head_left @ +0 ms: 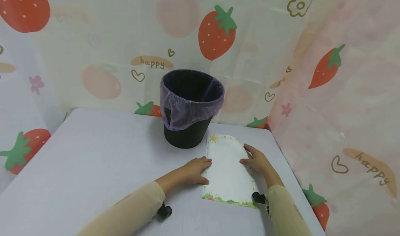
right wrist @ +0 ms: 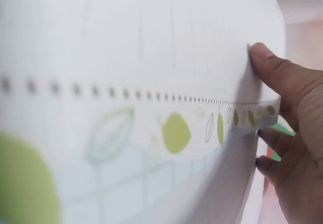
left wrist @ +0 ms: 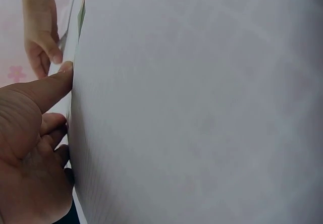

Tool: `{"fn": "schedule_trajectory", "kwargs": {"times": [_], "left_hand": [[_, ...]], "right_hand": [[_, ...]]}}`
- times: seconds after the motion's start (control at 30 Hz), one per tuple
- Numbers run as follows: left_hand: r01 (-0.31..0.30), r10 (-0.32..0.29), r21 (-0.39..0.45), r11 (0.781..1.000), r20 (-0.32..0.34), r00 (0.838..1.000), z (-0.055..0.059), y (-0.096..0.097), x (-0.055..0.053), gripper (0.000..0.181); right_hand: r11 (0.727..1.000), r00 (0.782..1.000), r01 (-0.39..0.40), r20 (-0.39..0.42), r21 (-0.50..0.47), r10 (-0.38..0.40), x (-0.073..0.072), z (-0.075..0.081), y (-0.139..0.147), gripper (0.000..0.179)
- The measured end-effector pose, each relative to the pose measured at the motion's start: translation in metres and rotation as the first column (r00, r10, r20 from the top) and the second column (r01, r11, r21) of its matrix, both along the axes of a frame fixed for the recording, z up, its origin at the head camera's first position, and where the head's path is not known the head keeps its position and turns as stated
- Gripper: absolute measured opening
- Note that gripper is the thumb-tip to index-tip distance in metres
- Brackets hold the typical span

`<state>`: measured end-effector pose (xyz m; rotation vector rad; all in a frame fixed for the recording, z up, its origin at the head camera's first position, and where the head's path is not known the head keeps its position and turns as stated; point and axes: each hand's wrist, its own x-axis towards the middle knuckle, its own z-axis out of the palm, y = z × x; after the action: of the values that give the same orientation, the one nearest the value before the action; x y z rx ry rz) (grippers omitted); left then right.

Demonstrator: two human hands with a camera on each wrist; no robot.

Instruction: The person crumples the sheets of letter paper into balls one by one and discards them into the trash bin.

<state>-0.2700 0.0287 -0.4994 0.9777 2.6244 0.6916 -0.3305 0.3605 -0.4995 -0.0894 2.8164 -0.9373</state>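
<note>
A white sheet of paper (head_left: 229,166) with a printed border lies on the table. It has a yellow sun at its top left and green plants along its bottom. My left hand (head_left: 195,171) rests at its left edge, fingers spread and fairly straight; in the left wrist view its thumb (left wrist: 53,85) reaches the tabletop level. On the opposite side, my right hand (head_left: 257,161) holds the right edge, which is bent up with a shadow beneath it. From the right wrist, the thumb (right wrist: 275,62) shows over the paper and the other fingers at and under its leaf-patterned edge.
Behind the sheet stands a black bin (head_left: 184,138) lined with a purple bag (head_left: 187,112). The white table (head_left: 103,159) extends to the left. A strawberry-printed sheet (head_left: 125,27) hangs at the back and sides, close to the table's far and right edges.
</note>
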Motion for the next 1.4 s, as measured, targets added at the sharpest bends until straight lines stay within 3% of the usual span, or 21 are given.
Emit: {"fn": "schedule_trajectory", "kwargs": {"times": [0.17,0.33,0.5,0.6,0.73,0.93,1.03,1.27,1.4], "left_hand": [[0.005,-0.005,-0.001,1.000,-0.004,1.000,-0.004,0.001,0.000,0.078],[-0.012,0.012,-0.005,1.000,0.003,1.000,-0.003,0.001,0.000,0.078],[-0.023,0.023,-0.009,1.000,0.010,1.000,-0.004,0.001,0.002,0.078],[-0.023,0.023,-0.006,1.000,0.017,1.000,-0.004,0.001,0.003,0.078],[-0.032,0.032,-0.008,0.999,0.000,1.000,-0.001,0.001,0.001,0.079],[-0.018,0.019,-0.023,1.000,0.008,1.000,-0.003,0.002,0.000,0.080],[-0.018,0.018,-0.021,1.000,0.010,1.000,-0.003,0.002,0.000,0.080],[-0.029,0.028,0.012,1.000,0.026,0.999,-0.006,0.002,0.001,0.079],[-0.102,0.097,0.113,0.988,0.055,0.994,-0.009,0.003,0.001,0.083]], "right_hand": [[0.981,0.997,0.031,-0.063,-0.192,-0.044,0.008,0.002,-0.001,0.089],[0.918,0.991,0.072,-0.073,-0.390,-0.109,0.017,0.015,0.002,0.089],[0.855,0.983,0.163,0.002,-0.492,-0.186,0.028,0.028,0.002,0.083],[0.835,0.972,0.229,0.065,-0.500,-0.227,0.034,0.030,0.003,0.072],[0.839,0.962,0.272,0.113,-0.471,-0.249,0.040,0.029,0.005,0.056],[0.892,0.953,0.298,0.162,-0.341,-0.256,0.053,0.018,0.007,0.052],[0.900,0.954,0.294,0.154,-0.321,-0.257,0.056,0.014,0.005,0.051],[0.865,0.943,0.331,0.176,-0.378,-0.284,0.059,0.008,0.006,0.042],[0.834,0.943,0.333,0.166,-0.440,-0.289,0.060,0.007,0.007,0.038]]}}
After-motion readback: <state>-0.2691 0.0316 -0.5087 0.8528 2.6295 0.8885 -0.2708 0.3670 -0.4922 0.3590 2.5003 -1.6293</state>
